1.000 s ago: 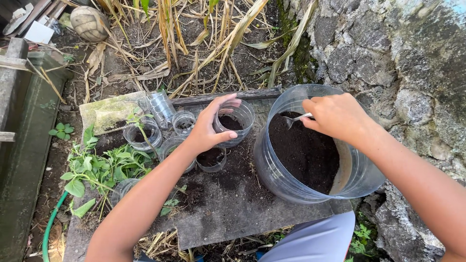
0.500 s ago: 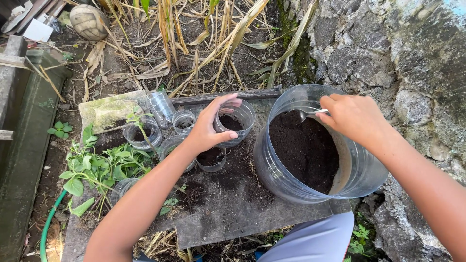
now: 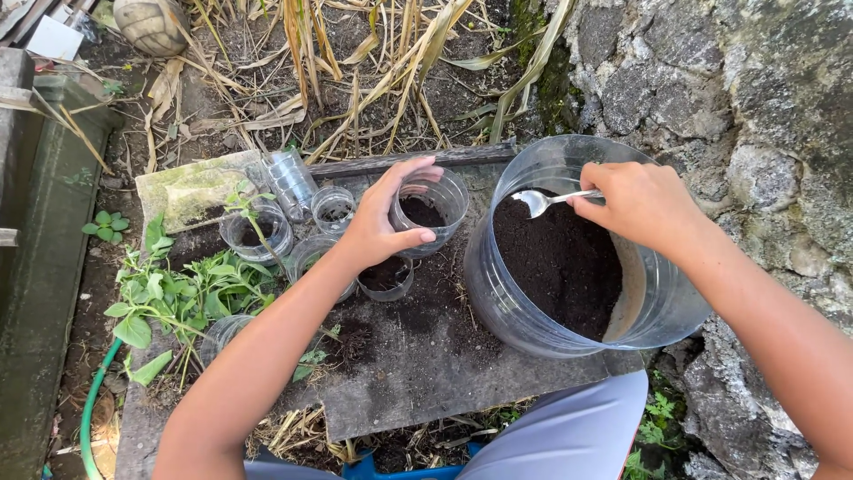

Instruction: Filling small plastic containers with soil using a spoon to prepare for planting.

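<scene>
My left hand (image 3: 380,229) wraps around a small clear plastic cup (image 3: 441,206) that has dark soil in its bottom. The cup stands on a dark flat board (image 3: 418,364). My right hand (image 3: 641,204) holds a metal spoon (image 3: 544,201) by its handle. The spoon's bowl hangs over the dark soil inside a large clear plastic tub (image 3: 533,311) at the right of the board. A second small cup with soil (image 3: 386,277) sits just below my left hand.
Several more clear cups (image 3: 334,208) and a cut bottle (image 3: 290,178) stand left of the hand, one cup holding a seedling (image 3: 256,228). Green plants (image 3: 178,293) and a green hose (image 3: 92,400) lie at left. A stone wall (image 3: 737,98) rises at right; dry stalks (image 3: 355,62) lie behind.
My right hand has shifted right and the spoon is now level above the tub's soil. My left hand stays on the small cup.
</scene>
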